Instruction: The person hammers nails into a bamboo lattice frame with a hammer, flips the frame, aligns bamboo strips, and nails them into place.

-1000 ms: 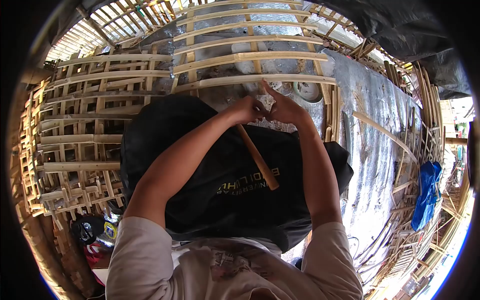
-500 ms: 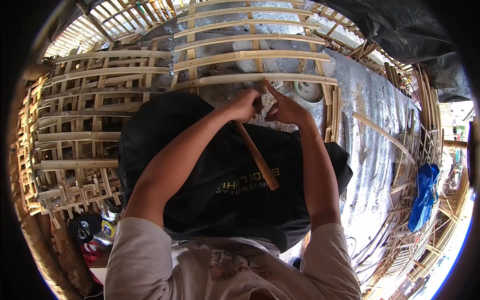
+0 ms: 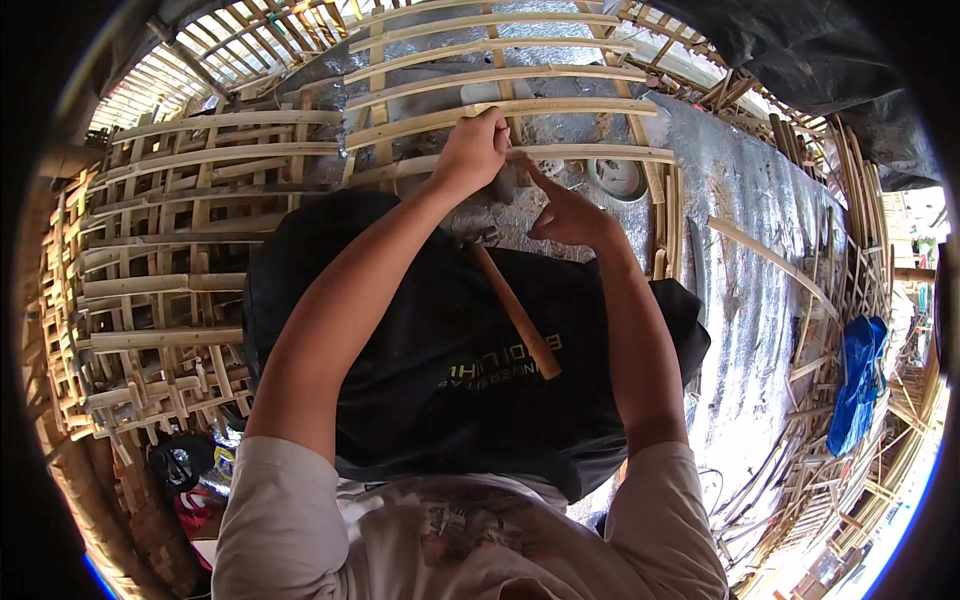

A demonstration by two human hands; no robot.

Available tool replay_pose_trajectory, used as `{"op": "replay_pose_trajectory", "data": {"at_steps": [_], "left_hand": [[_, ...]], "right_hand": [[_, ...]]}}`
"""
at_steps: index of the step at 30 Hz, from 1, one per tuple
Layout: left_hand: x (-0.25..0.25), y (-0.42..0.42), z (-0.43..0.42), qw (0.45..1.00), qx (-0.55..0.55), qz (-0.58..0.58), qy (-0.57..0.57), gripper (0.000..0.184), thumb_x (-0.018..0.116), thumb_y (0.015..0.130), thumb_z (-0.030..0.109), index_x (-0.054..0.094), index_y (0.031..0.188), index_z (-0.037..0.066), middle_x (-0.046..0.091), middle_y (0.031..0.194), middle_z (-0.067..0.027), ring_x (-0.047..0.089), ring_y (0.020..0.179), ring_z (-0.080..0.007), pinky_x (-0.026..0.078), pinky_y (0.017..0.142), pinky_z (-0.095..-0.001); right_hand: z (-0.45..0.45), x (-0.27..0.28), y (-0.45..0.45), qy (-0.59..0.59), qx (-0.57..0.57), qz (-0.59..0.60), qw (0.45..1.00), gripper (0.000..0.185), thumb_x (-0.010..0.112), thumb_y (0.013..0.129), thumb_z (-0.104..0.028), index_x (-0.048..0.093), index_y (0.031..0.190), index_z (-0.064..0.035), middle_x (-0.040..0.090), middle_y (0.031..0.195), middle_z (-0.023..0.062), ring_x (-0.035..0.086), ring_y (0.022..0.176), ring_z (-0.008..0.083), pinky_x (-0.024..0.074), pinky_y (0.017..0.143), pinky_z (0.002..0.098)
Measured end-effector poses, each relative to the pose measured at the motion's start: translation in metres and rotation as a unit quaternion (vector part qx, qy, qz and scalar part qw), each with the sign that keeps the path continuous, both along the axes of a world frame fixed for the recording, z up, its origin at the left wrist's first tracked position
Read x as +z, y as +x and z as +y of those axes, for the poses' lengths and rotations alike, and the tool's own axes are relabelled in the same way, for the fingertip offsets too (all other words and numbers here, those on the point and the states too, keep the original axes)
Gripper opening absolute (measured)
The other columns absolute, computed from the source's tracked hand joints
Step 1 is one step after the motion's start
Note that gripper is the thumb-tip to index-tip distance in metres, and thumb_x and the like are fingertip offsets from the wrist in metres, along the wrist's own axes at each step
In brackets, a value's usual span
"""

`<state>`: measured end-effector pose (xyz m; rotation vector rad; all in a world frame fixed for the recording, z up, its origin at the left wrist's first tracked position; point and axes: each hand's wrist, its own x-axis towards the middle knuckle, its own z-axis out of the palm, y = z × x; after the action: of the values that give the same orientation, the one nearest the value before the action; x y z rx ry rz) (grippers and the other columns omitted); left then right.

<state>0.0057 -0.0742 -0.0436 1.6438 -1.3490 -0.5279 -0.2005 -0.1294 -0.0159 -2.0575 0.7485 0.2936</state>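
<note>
Along the near edge of the bamboo lattice, the pale nearest slat [image 3: 600,154] crosses in front of the person, over a silvery sheet [image 3: 735,290]. The right hand [image 3: 575,218] reaches to it with the index finger stretched out, its tip at the slat; the thumb stands apart from that finger, and the others curl in. The left hand [image 3: 472,155] is raised beside it, overlapping the next slat [image 3: 580,106], fingers curled inward. Whether they pinch something small cannot be told, and the dark patch between the hands is too blurred to name.

A hammer [image 3: 516,312] lies aslant on the black cloth [image 3: 470,420], its head towards the slats and its wooden handle towards the body; neither hand touches it. Just beyond the right hand, below the slat, sits a round thing [image 3: 597,185].

Good handling here seems to call for a light, steady fingertip at one spot, so that the thin slat neither rolls nor bows. The left hand would do best to work close to that fingertip without pushing it aside, with its own knuckles clear of the next slat. Split bamboo edges may be sharp, so pressing straight down looks safer than sliding along them.
</note>
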Motion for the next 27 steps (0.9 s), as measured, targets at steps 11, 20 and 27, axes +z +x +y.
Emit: {"op": "replay_pose_trajectory", "data": {"at_steps": [11, 20, 27], "left_hand": [[-0.019, -0.012, 0.001, 0.989, 0.040, -0.107, -0.088, 0.010, 0.066, 0.094, 0.012, 0.062, 0.096, 0.004, 0.068, 0.078, -0.0170, 0.067, 0.068, -0.0375, 0.051, 0.061, -0.0432], [-0.014, -0.013, 0.006, 0.993, 0.003, -0.078, -0.093, 0.014, 0.068, 0.092, 0.017, 0.063, 0.102, 0.008, 0.073, 0.085, -0.0139, 0.070, 0.079, -0.0372, 0.056, 0.070, -0.0451], [-0.015, -0.013, 0.006, 0.998, 0.028, -0.050, -0.031, 0.012, 0.073, 0.087, 0.016, 0.073, 0.095, 0.007, 0.073, 0.088, -0.0135, 0.071, 0.078, -0.0333, 0.056, 0.072, -0.0400]], "right_hand": [[-0.003, -0.020, -0.002, -0.019, -0.017, -0.027, 0.999, 0.113, 0.077, 0.072, -0.014, 0.011, 0.162, -0.0164, 0.071, 0.095, 0.0244, 0.070, 0.096, 0.0361, 0.0520, 0.088, 0.0426], [-0.002, -0.022, -0.001, -0.028, -0.011, -0.020, 0.999, 0.114, 0.076, 0.074, -0.016, 0.004, 0.162, -0.0200, 0.069, 0.101, 0.0298, 0.068, 0.103, 0.0420, 0.0506, 0.089, 0.0464], [-0.001, -0.019, -0.001, -0.036, -0.002, -0.020, 0.999, 0.114, 0.076, 0.076, -0.016, 0.001, 0.162, -0.0211, 0.068, 0.102, 0.0315, 0.067, 0.105, 0.0440, 0.0502, 0.092, 0.0467]]}}
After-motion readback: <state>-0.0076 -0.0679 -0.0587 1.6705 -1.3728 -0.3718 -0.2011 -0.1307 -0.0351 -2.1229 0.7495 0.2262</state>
